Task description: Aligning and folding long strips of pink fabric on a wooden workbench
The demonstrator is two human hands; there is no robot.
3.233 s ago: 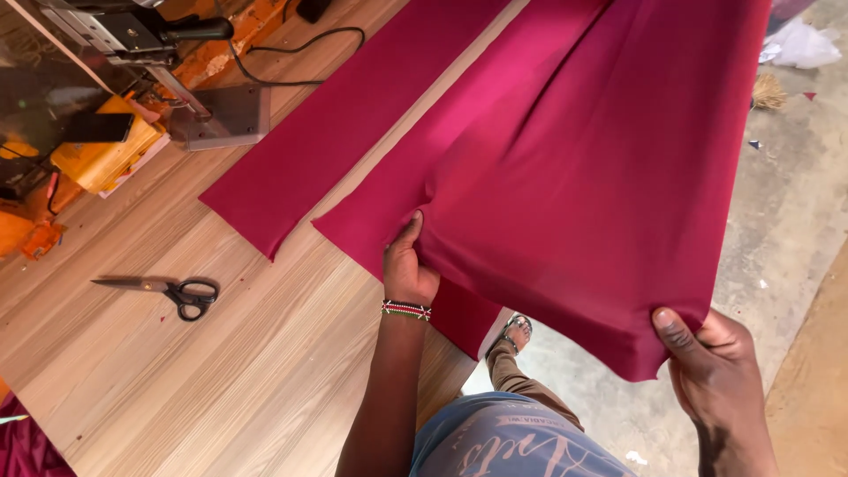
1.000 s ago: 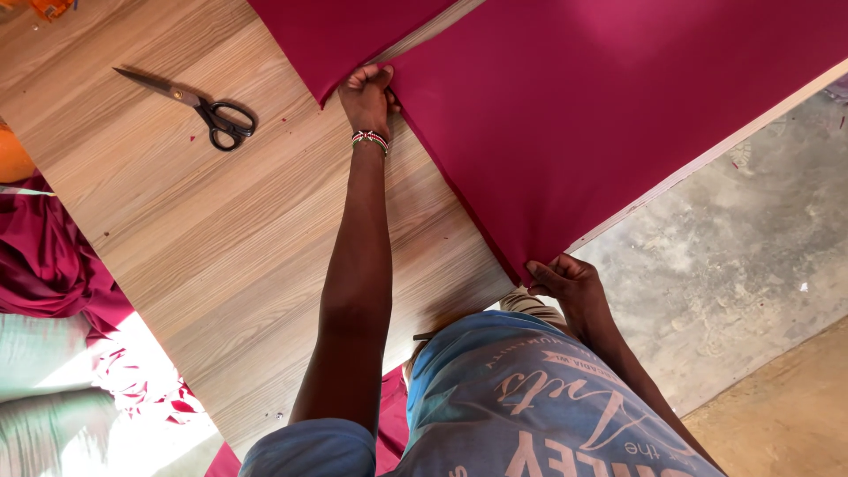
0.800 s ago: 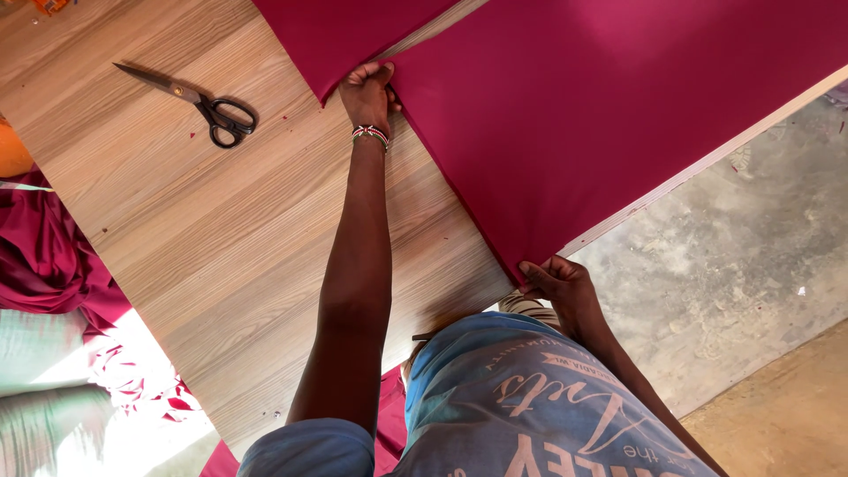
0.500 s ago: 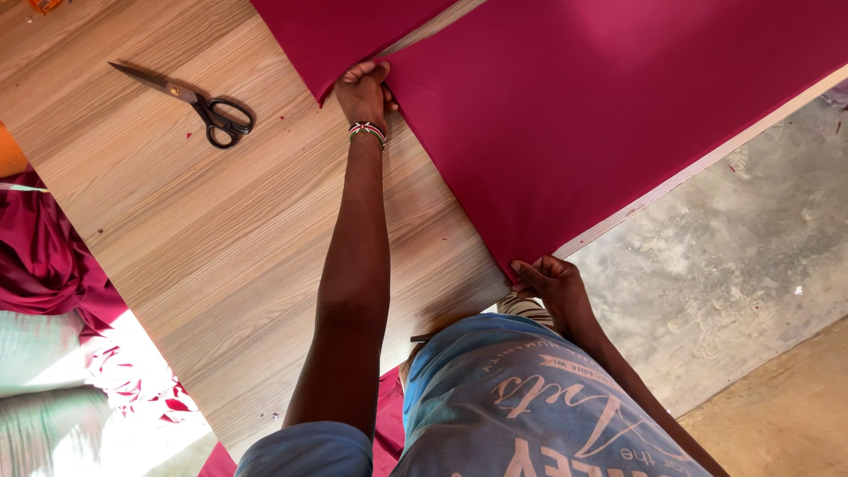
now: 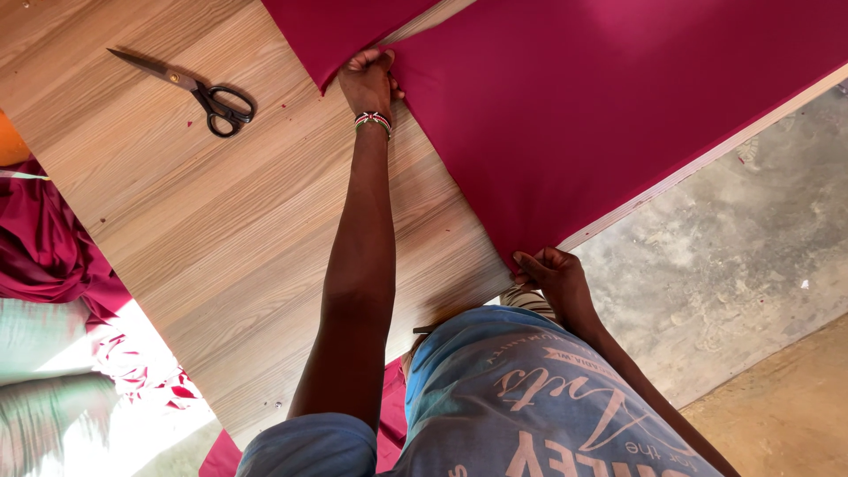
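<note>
A large sheet of crimson cloth lies spread over the far right part of the pale wood-grain table. The left hand, arm stretched out, grips its far corner; the right hand pinches the near corner at the table's edge. Black-handled steel scissors lie well left of the left hand, apart from the cloth.

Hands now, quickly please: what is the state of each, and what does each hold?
Left hand: closed, gripping the far corner of the red cloth on the table.
Right hand: closed, pinching the cloth's near corner at the table edge.
</note>
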